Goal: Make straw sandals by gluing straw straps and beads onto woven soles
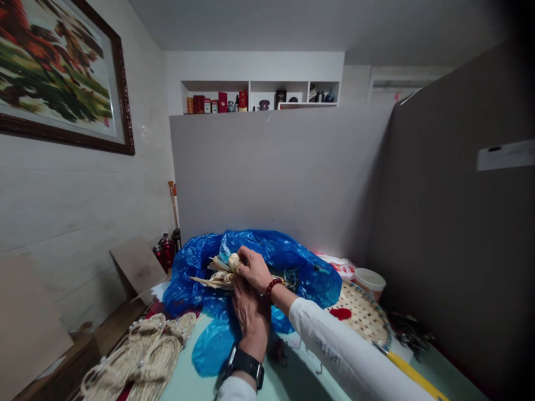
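Pale, dry corn husks, gathered in a bundle, lie in the mouth of a crumpled blue plastic bag. My right hand, with a red bead bracelet at the wrist, closes its fingers on the right end of the bundle. Just below it, my left hand, wearing a black watch, grips the same husks from underneath. My right hand partly hides the left fingertips. Some blue-green strands show inside the bag right of my hands.
Coils of pale twisted cord lie at the left of the light green table. To the right are a woven tray with a red piece on it, a white tub and a yellow-handled tool. A grey partition stands behind.
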Tool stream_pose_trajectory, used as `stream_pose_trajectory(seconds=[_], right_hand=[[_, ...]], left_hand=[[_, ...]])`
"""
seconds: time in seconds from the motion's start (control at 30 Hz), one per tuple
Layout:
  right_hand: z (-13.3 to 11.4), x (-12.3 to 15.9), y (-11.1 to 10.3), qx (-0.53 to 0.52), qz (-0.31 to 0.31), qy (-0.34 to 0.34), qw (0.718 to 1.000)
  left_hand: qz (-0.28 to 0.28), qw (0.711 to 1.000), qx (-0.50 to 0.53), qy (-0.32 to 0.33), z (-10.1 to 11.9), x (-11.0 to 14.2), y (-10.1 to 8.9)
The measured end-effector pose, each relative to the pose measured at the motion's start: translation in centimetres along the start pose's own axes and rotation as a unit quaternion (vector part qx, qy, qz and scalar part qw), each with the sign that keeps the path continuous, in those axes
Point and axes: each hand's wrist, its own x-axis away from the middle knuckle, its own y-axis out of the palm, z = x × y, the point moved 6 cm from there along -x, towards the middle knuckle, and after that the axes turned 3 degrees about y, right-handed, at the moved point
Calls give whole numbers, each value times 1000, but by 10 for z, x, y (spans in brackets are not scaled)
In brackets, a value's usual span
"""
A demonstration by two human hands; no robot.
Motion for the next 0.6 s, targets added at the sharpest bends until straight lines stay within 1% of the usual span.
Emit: stream_pose_trajectory(seconds=[0.13, 0.27, 0.33, 0.47, 0.6], right_hand=[[5, -1, -3, -49, -19, -28, 998], [8, -3, -4, -75, -33, -40, 996], [8, -4, -1, -83, -51, -48, 994], [6, -4, 5, -92, -78, -65, 991], [7, -7, 4, -83, -76, -64, 992]], left_hand=[[38, 998, 59, 5, -2, -4, -9], [114, 984, 132, -36, -18, -18, -28], [137, 974, 170, -59, -27, -26, -36], [140, 958, 234, -86, -43, -38, -41], [114, 958, 250, -86, -52, -43, -40]])
